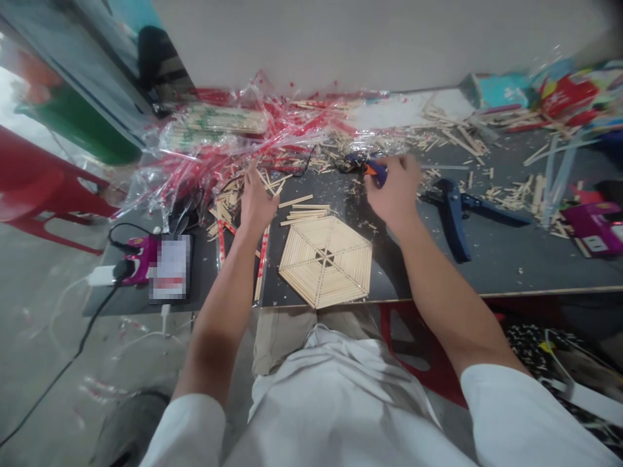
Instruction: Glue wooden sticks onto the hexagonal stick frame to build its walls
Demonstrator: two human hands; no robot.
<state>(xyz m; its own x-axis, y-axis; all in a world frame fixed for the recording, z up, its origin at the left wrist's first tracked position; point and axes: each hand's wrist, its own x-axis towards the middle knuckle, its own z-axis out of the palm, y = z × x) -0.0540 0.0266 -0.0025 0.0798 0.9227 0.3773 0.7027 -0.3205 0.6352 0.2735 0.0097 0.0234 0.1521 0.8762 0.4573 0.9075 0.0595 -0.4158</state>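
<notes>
My right hand (396,191) is closed around a blue glue gun (378,174) with an orange trigger, held just above the dark table behind the panel. My left hand (257,202) reaches over a loose pile of bamboo sticks (226,198), its thumb and forefinger apart; no stick shows between them. Between my forearms, a flat hexagonal panel of bamboo sticks (341,243) lies near the front edge, with a small gap at its centre. Several loose sticks (306,211) lie just behind the panel. Red-and-clear wrappers (263,259) lie beside my left forearm.
Blue cutters (455,217) lie right of my right hand. A phone (170,266) and a purple power strip (139,259) with cables are at the left edge. Plastic packaging (219,136) and stick scraps line the back. Another purple item (596,227) sits far right; a red stool (43,181) stands left.
</notes>
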